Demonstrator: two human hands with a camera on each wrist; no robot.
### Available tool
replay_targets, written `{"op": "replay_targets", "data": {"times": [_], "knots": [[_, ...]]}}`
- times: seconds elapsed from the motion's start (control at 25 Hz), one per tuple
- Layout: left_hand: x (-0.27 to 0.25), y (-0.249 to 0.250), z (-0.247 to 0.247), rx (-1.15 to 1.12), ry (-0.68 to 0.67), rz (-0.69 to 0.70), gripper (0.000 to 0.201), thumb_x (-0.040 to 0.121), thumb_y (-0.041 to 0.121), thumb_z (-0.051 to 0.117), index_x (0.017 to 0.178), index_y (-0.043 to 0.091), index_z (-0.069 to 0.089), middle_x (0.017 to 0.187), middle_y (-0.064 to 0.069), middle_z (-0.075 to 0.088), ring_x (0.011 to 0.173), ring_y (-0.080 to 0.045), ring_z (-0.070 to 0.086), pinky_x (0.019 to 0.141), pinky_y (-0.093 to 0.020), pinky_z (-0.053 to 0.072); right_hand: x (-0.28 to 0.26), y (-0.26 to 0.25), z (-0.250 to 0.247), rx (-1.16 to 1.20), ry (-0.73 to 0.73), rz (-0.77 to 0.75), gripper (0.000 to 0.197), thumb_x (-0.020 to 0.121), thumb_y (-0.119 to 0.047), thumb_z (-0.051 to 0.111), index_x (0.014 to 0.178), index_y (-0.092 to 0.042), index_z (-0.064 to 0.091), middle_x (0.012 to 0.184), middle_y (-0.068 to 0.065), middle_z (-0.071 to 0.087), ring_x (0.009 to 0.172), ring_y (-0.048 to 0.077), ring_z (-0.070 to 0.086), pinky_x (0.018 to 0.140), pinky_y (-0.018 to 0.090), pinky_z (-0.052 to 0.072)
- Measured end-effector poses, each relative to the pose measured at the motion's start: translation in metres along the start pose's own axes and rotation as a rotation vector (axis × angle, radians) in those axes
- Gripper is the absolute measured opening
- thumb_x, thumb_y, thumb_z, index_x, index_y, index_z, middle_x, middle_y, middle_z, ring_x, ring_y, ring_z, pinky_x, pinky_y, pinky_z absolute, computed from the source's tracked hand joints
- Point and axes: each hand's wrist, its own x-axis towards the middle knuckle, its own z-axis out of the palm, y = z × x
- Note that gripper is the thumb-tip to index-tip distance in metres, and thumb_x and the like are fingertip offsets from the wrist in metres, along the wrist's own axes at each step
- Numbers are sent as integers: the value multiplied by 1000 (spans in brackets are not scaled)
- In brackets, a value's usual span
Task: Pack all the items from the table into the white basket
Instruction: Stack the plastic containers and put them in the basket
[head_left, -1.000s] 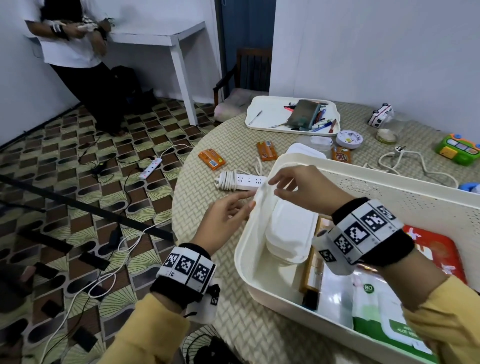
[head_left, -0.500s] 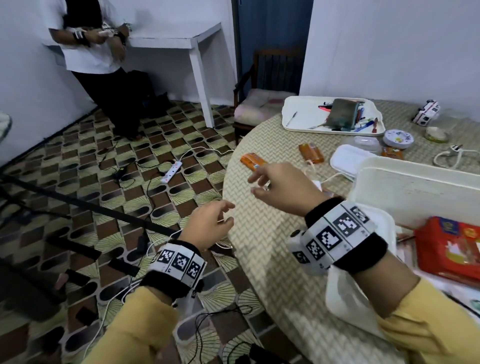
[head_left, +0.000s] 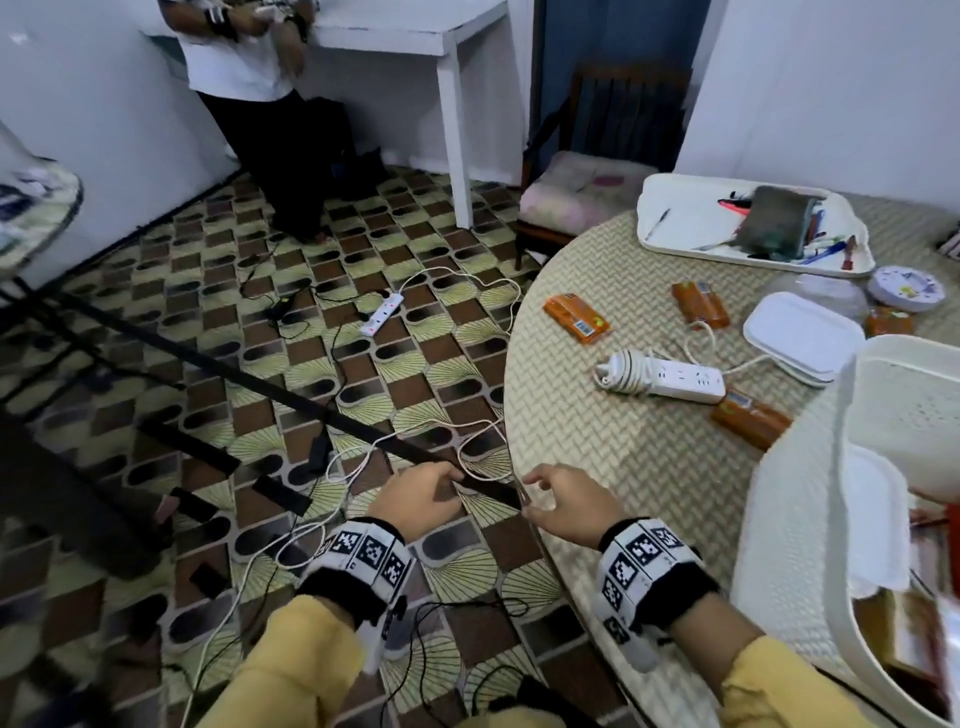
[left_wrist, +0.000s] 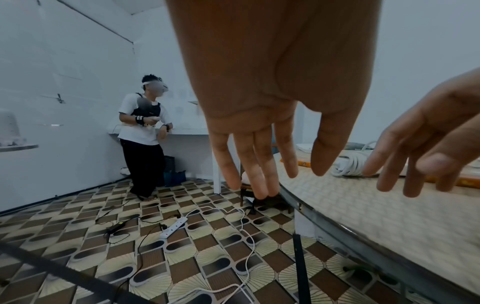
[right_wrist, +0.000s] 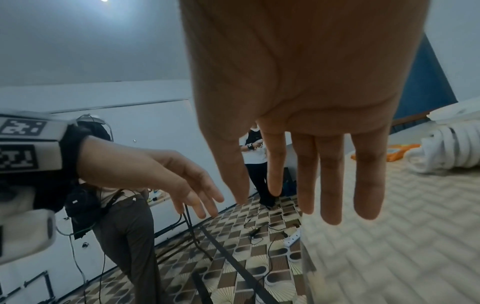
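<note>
White power strip (head_left: 670, 378), probably stiff and light with its cord wound at one end, lies on the table (head_left: 623, 467) well beyond the fingertips of both empty, loosely spread hands (head_left: 415, 499), best grasped across its body.

A plain room set up for recording is shown: bare white walls, a patterned tile floor (head_left: 322, 364) strewn with cables and a power strip (head_left: 383, 314), and a round desk (head_left: 649, 467) under a woven cover. A second person (left_wrist: 145, 135) wearing a headset and marker wristbands is seen beside a white side table (head_left: 415, 36).
</note>
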Motion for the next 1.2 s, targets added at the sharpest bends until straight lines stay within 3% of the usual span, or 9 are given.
{"op": "replay_targets", "data": {"times": [0.24, 0.4, 0.56, 0.68, 0.8, 0.96, 1.2], "knots": [[23, 10, 5, 28, -10, -16, 36, 91, 32, 55, 126, 25, 54, 122, 6, 59, 108, -12, 57, 91, -27, 45, 24, 17, -6, 42, -21, 25, 45, 87, -36, 61, 129, -21, 51, 128, 3, 54, 117, 17, 52, 93, 29, 43], [46, 10, 4, -27, -71, -11, 37, 89, 32, 58, 125, 25, 55, 125, 5, 59, 112, -14, 57, 98, -33, 45, 42, 22, -11, 62, -20, 57, 45, 87, -37, 61, 129, -22, 52, 127, 2, 55, 115, 17, 53, 92, 30, 44], [85, 9, -12, -83, -123, 4, 35, 88, 32, 58, 122, 25, 57, 120, 5, 60, 111, -13, 57, 97, -35, 46, 70, 26, -24, 122, 4, 104, 46, 86, -37, 62, 128, -21, 52, 127, 3, 55, 116, 17, 53, 94, 31, 44], [139, 7, -40, -48, -155, 60, 32, 86, 31, 60, 117, 24, 59, 113, 4, 63, 106, -15, 60, 94, -35, 48, 103, 27, -38, 170, 29, 161, 44, 86, -35, 61, 127, -21, 52, 127, 2, 55, 113, 17, 55, 94, 34, 46], [203, 0, -70, -23, -195, 138, 26, 81, 37, 61, 105, 29, 60, 105, 5, 67, 97, -16, 63, 89, -38, 52, 147, 23, -54, 198, 93, 238, 44, 87, -34, 60, 128, -21, 52, 126, 2, 56, 112, 18, 55, 91, 31, 46], [280, -13, -106, 105, -273, 272, 36, 86, 35, 60, 120, 25, 57, 117, 2, 64, 106, -17, 61, 93, -37, 49, 203, 10, -70, 214, 166, 368, 44, 88, -36, 59, 129, -20, 51, 127, 4, 55, 117, 19, 53, 94, 33, 45], [359, -41, -156, 312, -404, 466, 37, 88, 38, 59, 121, 23, 57, 115, 2, 63, 103, -18, 60, 90, -35, 49, 261, -26, -80, 322, 257, 594, 45, 88, -38, 58, 128, -20, 51, 124, 5, 56, 112, 21, 55, 88, 31, 46]]}}
